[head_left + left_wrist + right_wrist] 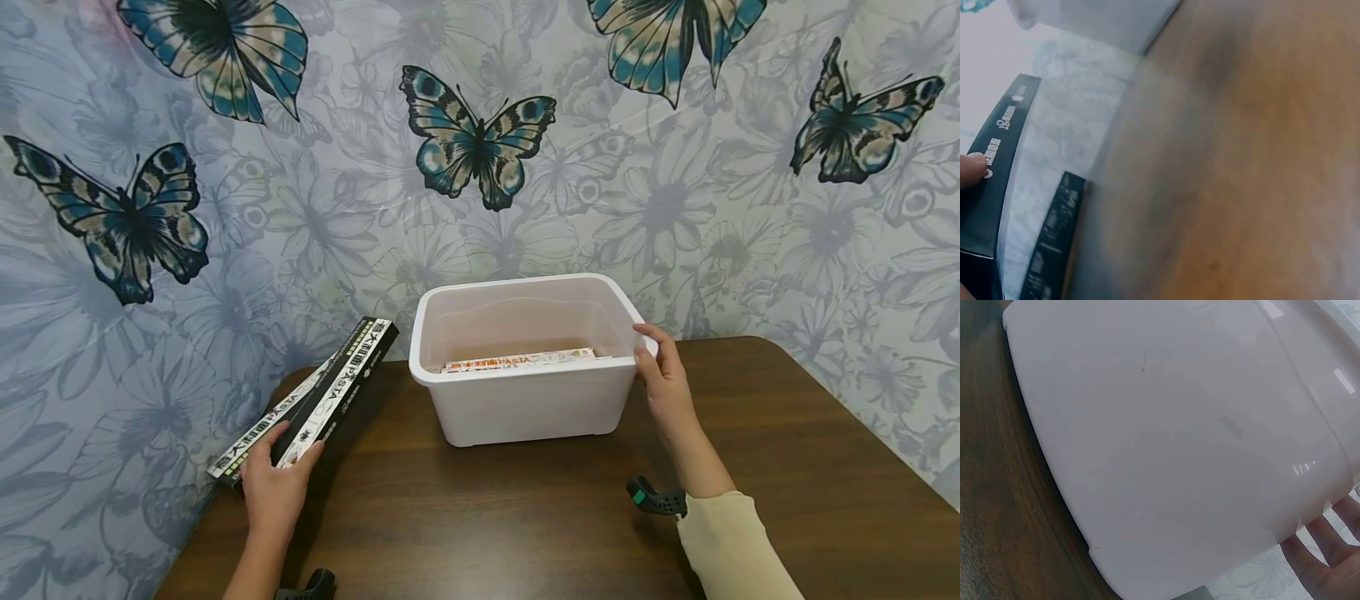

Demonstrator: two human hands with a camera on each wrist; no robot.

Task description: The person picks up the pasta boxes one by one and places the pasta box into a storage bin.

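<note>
My left hand [276, 487] grips the near end of a long black pasta box [347, 390] with a white stripe of dark lettering. A second black-and-white pasta box [262, 427] lies on the table's left side, partly behind the held one. In the left wrist view a thumb [971, 170] presses on the held box's printed side. My right hand [666, 379] pinches the right rim of a white plastic bin [532, 408], thumb outside; its fingers show at the bin's edge in the right wrist view. Inside the bin, a box with orange print [517, 360] shows just over the front rim.
The bin stands at the back of the brown wooden table [510, 517], close to a wall covering [330, 225] with butterflies and flowers. The table's left edge runs beside the pasta boxes. A dark wrist strap [656, 498] is on the right wrist.
</note>
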